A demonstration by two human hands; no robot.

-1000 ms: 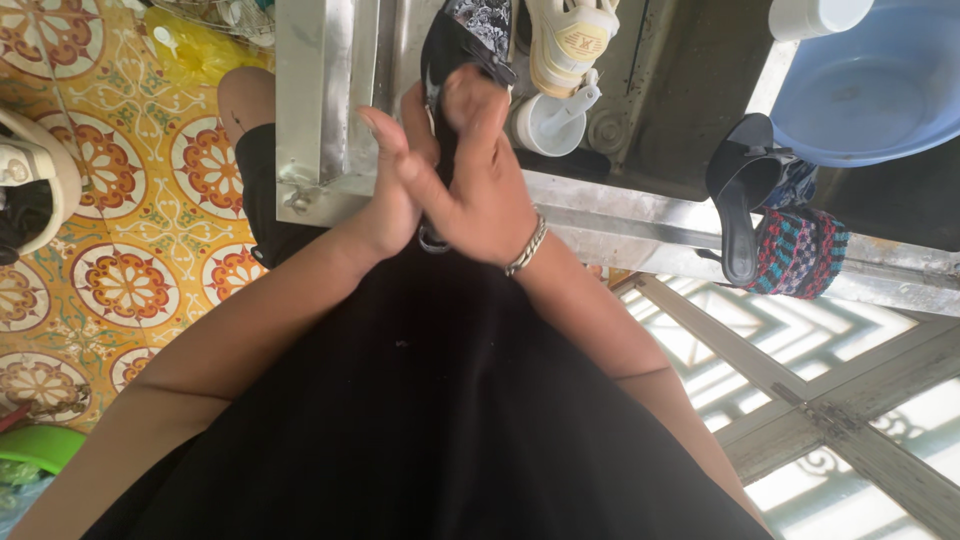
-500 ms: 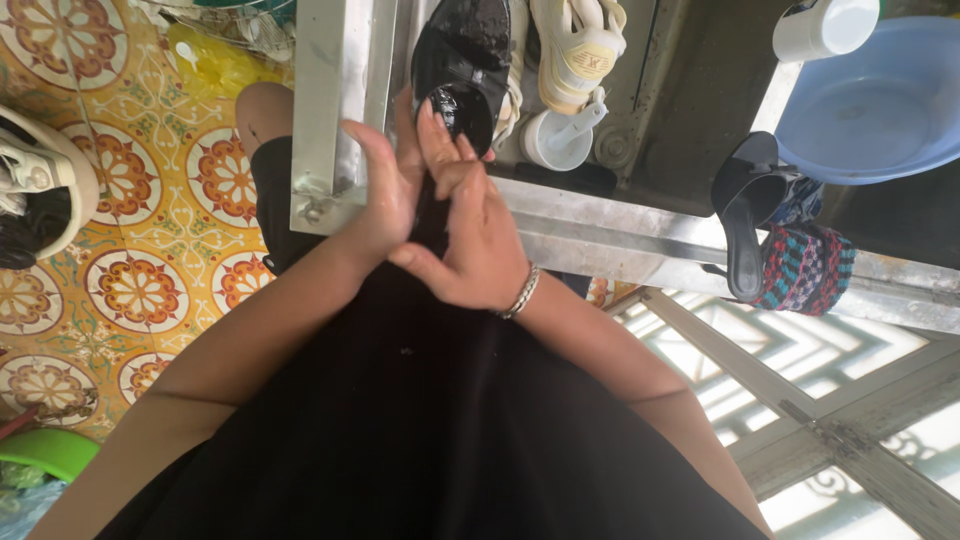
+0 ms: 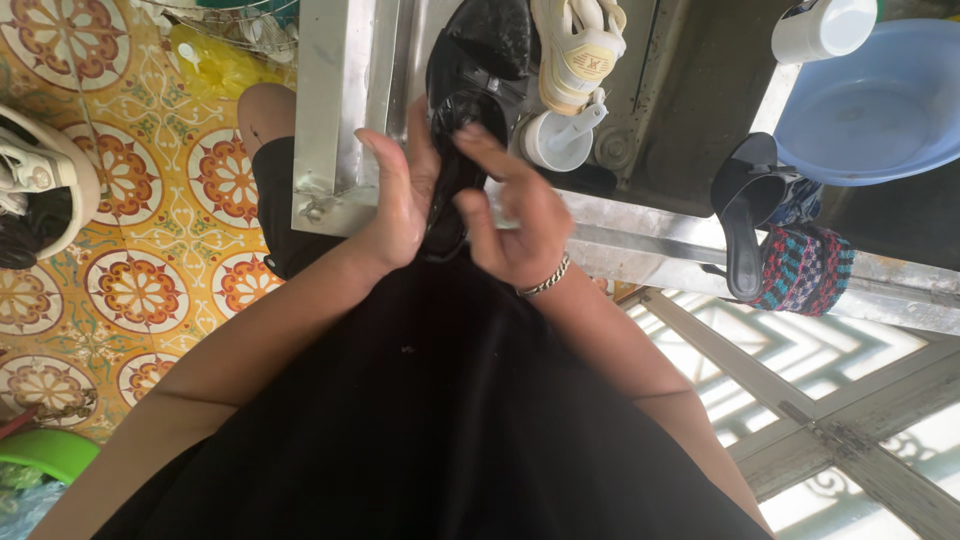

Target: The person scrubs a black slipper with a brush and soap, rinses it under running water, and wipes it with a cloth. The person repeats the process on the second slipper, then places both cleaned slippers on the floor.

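Observation:
I stand at a steel sink (image 3: pixel 340 120). My left hand (image 3: pixel 395 200) cups a wet black shoe (image 3: pixel 452 165) from its left side, fingers pointing up along it. My right hand (image 3: pixel 515 215), with a metal bracelet on the wrist, is at the shoe's right side. Its thumb lies against the shoe's near end, and its fingers are spread and lifted off the upper. The shoe's toe points away from me into the basin.
A second black shoe (image 3: pixel 490 35), a cream sneaker (image 3: pixel 578 50) and a white cup (image 3: pixel 550 140) lie in the sink. A blue basin (image 3: pixel 870 100), a white mug (image 3: pixel 820 30), a black sandal (image 3: pixel 745 210) and a knitted cloth (image 3: pixel 805 270) are on the right. White sneakers (image 3: pixel 30 180) stand on the patterned tile floor at the left.
My right hand has come off the top of the shoe and its fingers have spread. My left hand has shifted to the shoe's left side, so the shoe shows between the hands.

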